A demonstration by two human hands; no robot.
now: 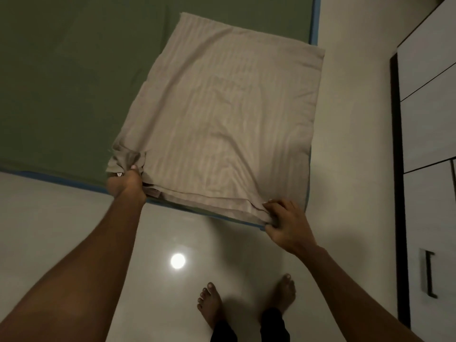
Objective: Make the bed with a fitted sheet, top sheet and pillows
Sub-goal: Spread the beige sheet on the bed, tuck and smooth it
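The beige cloth (222,114) lies flat on the near right corner of the bed (61,82), on the bed's green fitted sheet (74,45). Its far right corner pokes just past the bed's side edge. The left grip (127,182) is clenched on the cloth's near left corner, bunching the fabric there at the bed's foot edge. The right grip (286,223) pinches the near right corner, at the bed's own corner. The cloth's long axis runs from both grips up the bed, leaning slightly right; its woven stripes run the same way.
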